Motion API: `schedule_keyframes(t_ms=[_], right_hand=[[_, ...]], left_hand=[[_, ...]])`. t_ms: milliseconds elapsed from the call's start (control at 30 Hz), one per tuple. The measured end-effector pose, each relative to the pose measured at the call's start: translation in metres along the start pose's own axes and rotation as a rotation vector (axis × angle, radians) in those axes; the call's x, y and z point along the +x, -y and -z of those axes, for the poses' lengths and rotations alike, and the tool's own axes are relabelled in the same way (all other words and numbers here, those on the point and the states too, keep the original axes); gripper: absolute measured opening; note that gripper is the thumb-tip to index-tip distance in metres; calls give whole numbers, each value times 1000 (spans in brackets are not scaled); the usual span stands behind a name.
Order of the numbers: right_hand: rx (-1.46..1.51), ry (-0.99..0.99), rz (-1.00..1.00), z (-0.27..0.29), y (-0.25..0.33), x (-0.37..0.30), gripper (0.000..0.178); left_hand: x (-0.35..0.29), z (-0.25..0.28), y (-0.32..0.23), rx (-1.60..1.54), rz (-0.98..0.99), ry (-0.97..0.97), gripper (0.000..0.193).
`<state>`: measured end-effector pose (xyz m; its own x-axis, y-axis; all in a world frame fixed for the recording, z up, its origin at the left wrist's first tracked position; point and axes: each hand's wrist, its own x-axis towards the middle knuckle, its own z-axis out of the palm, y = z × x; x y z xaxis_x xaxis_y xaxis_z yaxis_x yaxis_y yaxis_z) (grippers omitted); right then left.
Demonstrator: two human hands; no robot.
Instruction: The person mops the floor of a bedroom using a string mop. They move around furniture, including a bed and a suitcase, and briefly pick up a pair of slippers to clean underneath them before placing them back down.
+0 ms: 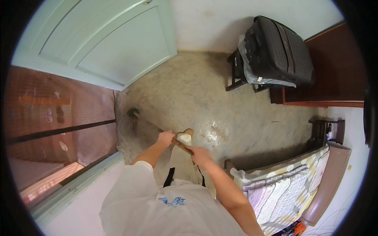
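Observation:
Both of my hands grip the wooden handle (152, 125) of what looks like a long-handled mop. My left hand (165, 138) is wrapped round the shaft ahead of my body, farther toward the mop's head. Closer to me and to the right, my right hand (200, 155) closes round the upper end. The shaft slants down to the left. Its dark mop head (134, 113) rests on the grey concrete floor (189, 90) near the doorway; its strands are too blurred to make out. One brown shoe (189, 131) shows just beyond my hands.
A pale green door (122, 47) stands ajar at upper left, beside a doorway with a mesh curtain (78, 94). At upper right, a black suitcase (275, 51) lies on a dark stool (235, 80) near a brown wooden cabinet (334, 67). A bed with folded quilts (283, 188) occupies the lower right.

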<state>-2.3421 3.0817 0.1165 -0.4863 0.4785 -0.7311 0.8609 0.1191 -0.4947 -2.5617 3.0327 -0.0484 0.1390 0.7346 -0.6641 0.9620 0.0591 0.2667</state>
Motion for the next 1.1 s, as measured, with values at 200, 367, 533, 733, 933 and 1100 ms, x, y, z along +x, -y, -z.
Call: schedule_keyframes(t_ms=[200, 367, 533, 733, 933, 1100], right_hand=[[243, -80, -101, 75, -38, -42, 57], [335, -206, -326, 80, -42, -76, 57], [541, -417, -383, 40, -58, -92, 61], [202, -397, -618, 22, -45, -114, 63], [56, -750, -588, -1, -17, -147, 58], [221, -756, -379, -12, -30, -189, 51]], left_hand=[[67, 51, -63, 71, -331, -88, 15], [117, 67, -117, 189, -486, -77, 14], [145, 75, -173, 304, -564, -2, 13], [156, 64, -214, 268, -709, -148, 15], [145, 57, -235, 297, -765, -70, 14], [106, 51, -228, 300, -715, -21, 17]])
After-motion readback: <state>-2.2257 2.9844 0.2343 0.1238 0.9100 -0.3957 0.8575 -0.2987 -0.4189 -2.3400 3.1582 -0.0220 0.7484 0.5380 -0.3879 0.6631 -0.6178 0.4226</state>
